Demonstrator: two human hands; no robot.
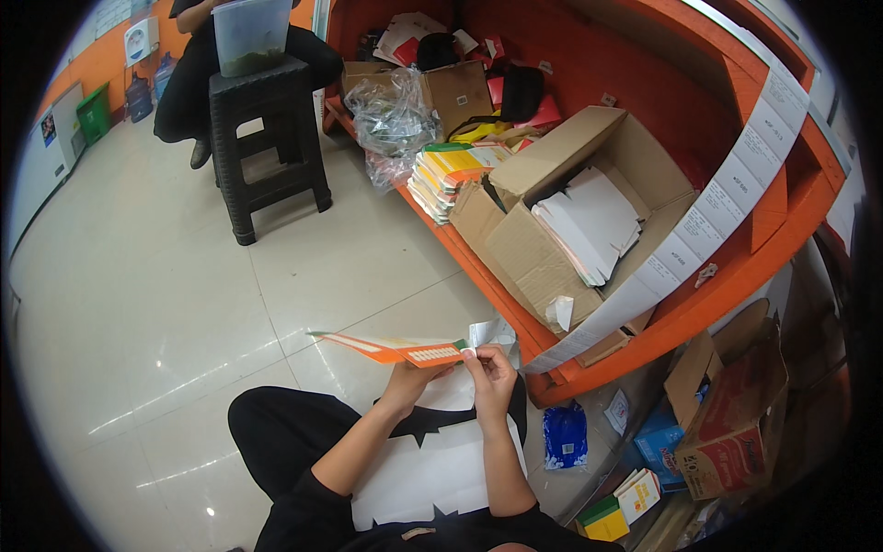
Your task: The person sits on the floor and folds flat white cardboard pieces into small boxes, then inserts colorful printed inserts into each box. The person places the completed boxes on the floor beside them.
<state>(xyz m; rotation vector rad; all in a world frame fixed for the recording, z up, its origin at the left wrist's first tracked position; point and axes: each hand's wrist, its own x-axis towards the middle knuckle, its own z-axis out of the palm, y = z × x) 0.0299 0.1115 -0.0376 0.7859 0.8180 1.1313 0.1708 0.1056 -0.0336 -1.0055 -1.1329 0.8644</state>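
Lap: flat white notched sheet (418, 483) under the forearms.
Left hand (411, 382): closed on the underside of the orange-and-green card (391, 350); finger contact partly hidden.
Right hand (490, 371): thumb and fingertips pinching the card's right end; a small white piece shows there, whether separate cannot tell.
Card: raised ahead of the lap, left of the orange shelf's (552, 382) near corner.
Card axis: roughly left to right, right end slightly nearer the body; right hand at that end, left hand under the card's right half.
Label strip (713, 216): along the shelf's right-hand edge, lower end at the near corner, just beyond the right hand, the nearer of the 2.
Writing: strip, repeated blocks of black print; card, pale rows too small to read; red carton (727, 455) on the right, pale lettering.
Cardboard box (520, 244): open, by the shelf's left-hand edge, white sheets (589, 221) inside.
Printed stack (446, 179): same edge, farther back.
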